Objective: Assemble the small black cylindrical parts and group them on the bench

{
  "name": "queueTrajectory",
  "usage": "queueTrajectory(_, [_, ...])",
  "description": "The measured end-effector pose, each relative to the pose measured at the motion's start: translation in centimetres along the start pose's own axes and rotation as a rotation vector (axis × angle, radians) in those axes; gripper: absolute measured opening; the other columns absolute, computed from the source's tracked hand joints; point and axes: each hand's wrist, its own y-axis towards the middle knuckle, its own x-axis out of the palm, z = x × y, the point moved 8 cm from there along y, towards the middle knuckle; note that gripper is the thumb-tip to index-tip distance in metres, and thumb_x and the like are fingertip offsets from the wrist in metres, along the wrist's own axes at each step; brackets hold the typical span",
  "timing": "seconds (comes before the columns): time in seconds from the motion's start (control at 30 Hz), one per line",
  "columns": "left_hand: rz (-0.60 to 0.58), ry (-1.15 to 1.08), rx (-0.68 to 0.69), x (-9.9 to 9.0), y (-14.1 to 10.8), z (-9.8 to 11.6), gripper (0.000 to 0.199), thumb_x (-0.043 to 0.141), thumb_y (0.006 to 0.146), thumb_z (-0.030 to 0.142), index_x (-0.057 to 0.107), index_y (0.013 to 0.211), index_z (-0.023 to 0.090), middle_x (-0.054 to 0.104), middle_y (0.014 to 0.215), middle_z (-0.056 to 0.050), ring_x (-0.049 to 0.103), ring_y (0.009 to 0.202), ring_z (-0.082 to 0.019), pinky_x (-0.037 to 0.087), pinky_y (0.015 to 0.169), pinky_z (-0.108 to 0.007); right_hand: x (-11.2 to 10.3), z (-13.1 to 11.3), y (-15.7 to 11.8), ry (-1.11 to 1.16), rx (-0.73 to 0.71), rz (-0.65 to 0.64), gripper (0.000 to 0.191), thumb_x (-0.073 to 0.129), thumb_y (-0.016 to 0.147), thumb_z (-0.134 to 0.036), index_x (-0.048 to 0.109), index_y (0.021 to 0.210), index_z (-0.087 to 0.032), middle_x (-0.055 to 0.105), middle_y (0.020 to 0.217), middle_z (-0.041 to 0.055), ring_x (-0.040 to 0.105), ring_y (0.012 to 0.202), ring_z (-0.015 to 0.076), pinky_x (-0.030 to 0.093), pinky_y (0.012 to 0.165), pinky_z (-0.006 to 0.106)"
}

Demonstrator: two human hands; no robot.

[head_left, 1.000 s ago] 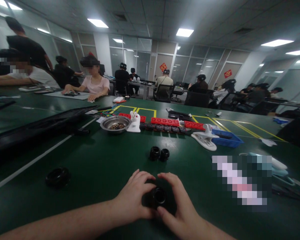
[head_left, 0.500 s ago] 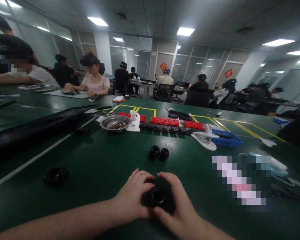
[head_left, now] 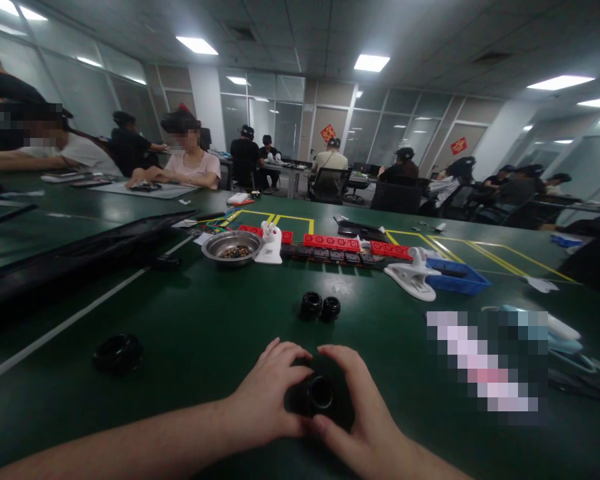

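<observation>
A short black hollow cylinder [head_left: 321, 392], its round opening facing me, sits low over the green table between my hands. The thumb and fingers of my left hand [head_left: 267, 390] curve around its left side and appear to grip it. My right hand [head_left: 363, 400] arches along the other side with thumb and fingers apart; its thumb tip is close to the cylinder's lower edge, and I cannot tell whether they touch. Just beyond my fingertips stand two black ridged rings, a larger one [head_left: 311, 305] and a smaller one [head_left: 331, 309]. Another wide black ring [head_left: 119, 353] lies off to the left.
Farther back are a metal bowl [head_left: 231, 248] of small brass-coloured pieces, a white stand [head_left: 269, 243], red strips [head_left: 331, 243], a white clamp-like piece [head_left: 414, 279] and a blue tray [head_left: 463, 283]. A long black panel [head_left: 80, 253] lies left. Several people sit beyond.
The view has shifted slightly, so the table items sit a little farther right. Both hands keep nearly the same pose around the black cylinder.
</observation>
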Motion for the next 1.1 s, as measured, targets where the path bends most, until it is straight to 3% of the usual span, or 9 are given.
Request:
queueTrajectory(0.2, [-0.005, 0.019, 0.005, 0.3, 0.0, -0.2, 0.047, 0.071, 0.055, 0.041, 0.06, 0.099, 0.027, 0.05, 0.115, -0.004, 0.041, 0.111, -0.027, 0.016, 0.101, -0.052, 0.2, 1.0, -0.3, 0.009, 0.081, 0.016, 0.052, 0.059, 0.067, -0.018, 0.036, 0.114, -0.022, 0.052, 0.101, 0.0072, 0.054, 0.091, 0.0222, 0.046, 0.079, 0.036])
queueTrajectory(0.37, [0.002, 0.016, 0.022, 0.1, -0.1, -0.2, 0.054, 0.072, 0.055, 0.043, 0.057, 0.105, 0.028, 0.05, 0.115, -0.004, 0.04, 0.111, -0.027, 0.015, 0.101, -0.052, 0.3, -0.9, 0.0, 0.098, -0.062, -0.075, 0.058, 0.047, 0.069, -0.014, 0.029, 0.123, -0.021, 0.045, 0.118, 0.0101, 0.044, 0.111, 0.0251, 0.038, 0.092, 0.042])
queueTrajectory(0.57, [0.008, -0.005, 0.001, 0.2, 0.0, -0.3, 0.045, 0.072, 0.054, 0.042, 0.061, 0.094, 0.024, 0.05, 0.114, -0.005, 0.041, 0.111, -0.027, 0.016, 0.102, -0.051, 0.3, 0.0, 0.2, 0.033, 0.02, -0.019, 0.056, 0.06, 0.068, -0.024, 0.034, 0.118, -0.021, 0.049, 0.108, 0.0088, 0.051, 0.098, 0.0237, 0.045, 0.082, 0.038])
queueTrajectory(0.73, [0.046, -0.029, -0.051, -0.1, 0.0, -0.4, 0.05, 0.075, 0.043, 0.049, 0.059, 0.08, 0.018, 0.053, 0.108, -0.005, 0.045, 0.106, -0.027, 0.015, 0.103, -0.052, 0.7, 0.5, -0.2, 0.07, 0.055, -0.043, 0.053, 0.055, 0.067, -0.01, 0.036, 0.114, -0.023, 0.051, 0.102, 0.0068, 0.052, 0.094, 0.0214, 0.046, 0.082, 0.038])
queueTrajectory(0.83, [0.02, -0.045, -0.048, -0.3, 0.0, -0.2, 0.057, 0.072, 0.05, 0.05, 0.057, 0.097, 0.021, 0.05, 0.116, -0.005, 0.042, 0.111, -0.028, 0.014, 0.102, -0.054, 0.6, 0.1, -0.1, 0.146, 0.027, -0.092, 0.053, 0.049, 0.067, -0.007, 0.035, 0.115, -0.023, 0.05, 0.109, 0.0078, 0.05, 0.102, 0.0214, 0.043, 0.087, 0.038])
queueTrajectory(0.93, [-0.038, -0.023, -0.01, 0.1, 0.0, 0.0, 0.053, 0.07, 0.058, 0.043, 0.055, 0.106, 0.027, 0.05, 0.118, -0.003, 0.039, 0.115, -0.027, 0.012, 0.102, -0.055, 0.6, -0.2, 0.0, 0.169, 0.01, -0.113, 0.053, 0.051, 0.07, -0.011, 0.033, 0.119, -0.022, 0.048, 0.114, 0.0089, 0.047, 0.106, 0.0225, 0.041, 0.09, 0.04])
queueTrajectory(1.1, [-0.026, 0.005, -0.035, 0.3, 0.1, -0.6, 0.047, 0.073, 0.054, 0.039, 0.061, 0.097, 0.025, 0.051, 0.115, -0.005, 0.041, 0.112, -0.027, 0.013, 0.103, -0.053, 0.1, 0.0, 0.0, 0.05, 0.004, 0.014, 0.058, 0.064, 0.067, -0.027, 0.035, 0.117, -0.021, 0.048, 0.109, 0.0095, 0.049, 0.101, 0.0249, 0.043, 0.085, 0.039])
